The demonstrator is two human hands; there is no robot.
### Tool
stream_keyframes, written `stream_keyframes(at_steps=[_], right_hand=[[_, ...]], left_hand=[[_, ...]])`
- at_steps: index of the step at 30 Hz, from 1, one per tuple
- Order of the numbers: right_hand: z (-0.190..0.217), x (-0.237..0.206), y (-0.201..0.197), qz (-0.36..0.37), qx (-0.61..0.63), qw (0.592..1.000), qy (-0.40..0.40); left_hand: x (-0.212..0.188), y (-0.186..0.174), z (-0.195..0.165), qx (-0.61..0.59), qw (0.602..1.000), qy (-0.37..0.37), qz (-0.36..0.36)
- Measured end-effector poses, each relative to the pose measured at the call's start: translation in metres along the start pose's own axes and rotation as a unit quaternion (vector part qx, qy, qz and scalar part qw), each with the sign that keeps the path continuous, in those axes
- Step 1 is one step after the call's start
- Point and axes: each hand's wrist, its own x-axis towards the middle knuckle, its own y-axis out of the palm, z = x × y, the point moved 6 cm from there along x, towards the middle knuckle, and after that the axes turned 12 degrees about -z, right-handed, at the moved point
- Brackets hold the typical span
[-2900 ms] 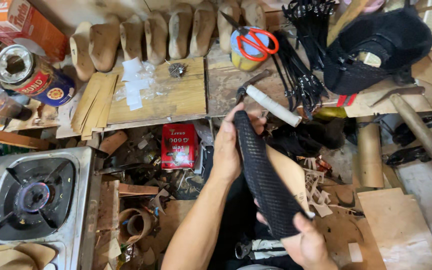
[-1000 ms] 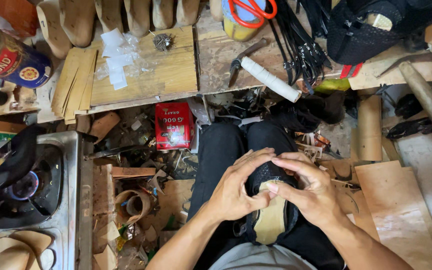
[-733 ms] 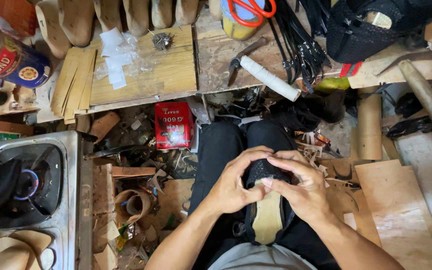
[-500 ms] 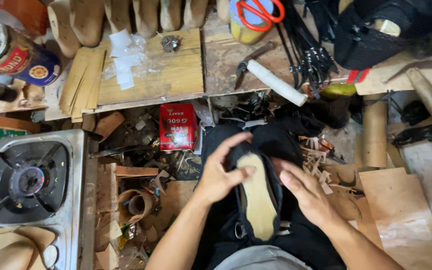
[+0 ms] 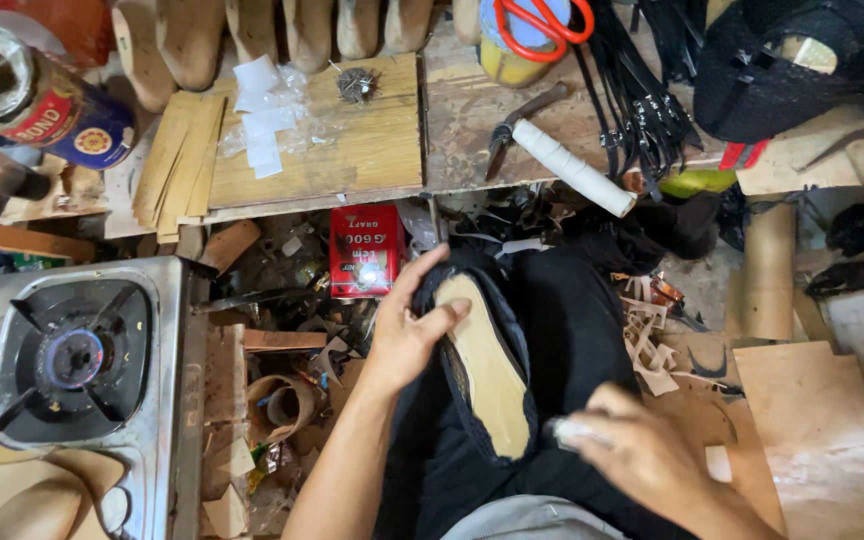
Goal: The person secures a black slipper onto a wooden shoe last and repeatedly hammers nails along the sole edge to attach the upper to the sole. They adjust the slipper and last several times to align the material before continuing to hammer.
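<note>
As the left hand grips shoe sole, cluttered workbench (wooden)

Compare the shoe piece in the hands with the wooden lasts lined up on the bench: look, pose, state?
The shoe piece shows a tan sole face ringed by black mesh; the wooden lasts are bare wood. It lies flat on the lap, held at the toe by the left hand, with the right hand at the heel; the lasts stand untouched in a row. Both are foot-shaped.

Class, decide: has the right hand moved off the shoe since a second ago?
Yes. The right hand has drawn back toward the body, off the shoe, away from the workbench.
</note>
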Motion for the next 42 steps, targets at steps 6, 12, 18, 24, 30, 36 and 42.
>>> stream_keyframes(at_steps=[6, 12, 18, 24, 30, 36, 42], right_hand=[[-0.015, -0.022, -0.075, -0.365, 0.116, 0.923, 0.044], [-0.042, -0.022, -0.026, 0.027, 0.109, 0.956, 0.272], [-0.021, 0.0, -0.024, 0.121, 0.341, 0.901, 0.241], [0.005, 0.014, -0.062, 0.223, 0.269, 0.903, 0.249], [0.023, 0.004, -0.048, 0.094, 0.114, 0.935, 0.323], [0.034, 0.0, -0.014, -0.018, 0.225, 0.936, 0.27], [0.06, 0.011, -0.04, -0.021, 0.154, 0.973, 0.171]], left_hand=[[-0.025, 0.023, -0.007, 0.144, 0.982, 0.114, 0.043], [-0.045, 0.054, -0.034, 0.204, 0.962, 0.17, 0.062], [-0.067, 0.081, -0.056, 0.232, 0.946, 0.208, 0.088], [-0.083, 0.092, -0.065, 0.258, 0.935, 0.225, 0.096], [-0.077, 0.088, -0.06, 0.264, 0.936, 0.212, 0.094], [-0.071, 0.082, -0.064, 0.267, 0.935, 0.21, 0.102], [-0.061, 0.076, -0.086, 0.28, 0.923, 0.218, 0.147]])
